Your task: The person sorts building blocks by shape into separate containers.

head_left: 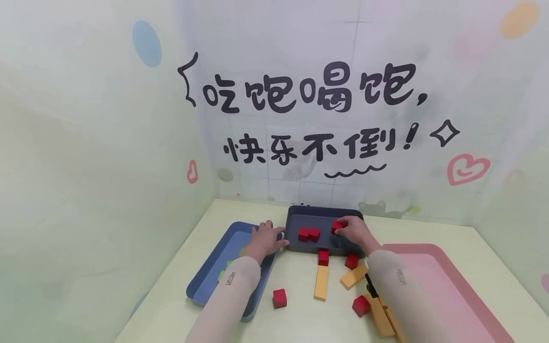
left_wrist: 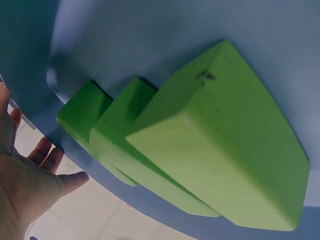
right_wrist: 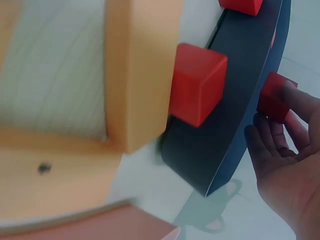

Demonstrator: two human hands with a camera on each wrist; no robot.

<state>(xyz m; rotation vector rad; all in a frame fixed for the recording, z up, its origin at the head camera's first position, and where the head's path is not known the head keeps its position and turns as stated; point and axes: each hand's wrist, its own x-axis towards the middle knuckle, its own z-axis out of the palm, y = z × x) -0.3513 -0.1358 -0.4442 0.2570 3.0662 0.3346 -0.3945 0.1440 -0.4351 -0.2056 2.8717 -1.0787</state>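
Note:
My right hand (head_left: 355, 231) pinches a red cube (head_left: 337, 228) between thumb and fingers over the right part of the dark tray (head_left: 296, 247). The right wrist view shows the same cube (right_wrist: 273, 97) held at the fingertips. Two more red cubes (head_left: 309, 234) sit side by side inside that tray. My left hand (head_left: 266, 240), fingers spread and holding nothing, is over the far right edge of the blue tray (head_left: 214, 259), close to the dark tray. Several green blocks (left_wrist: 220, 145) lie in the blue tray, partly hidden by my left arm in the head view.
Loose red cubes (head_left: 279, 298) and yellow blocks (head_left: 320, 283) lie in front of the dark tray. More yellow blocks (head_left: 379, 317) and a small black object (head_left: 371, 286) are beside my right sleeve. A pink tray (head_left: 446, 286) stands at the right; a lettered wall (head_left: 279, 190) rises behind.

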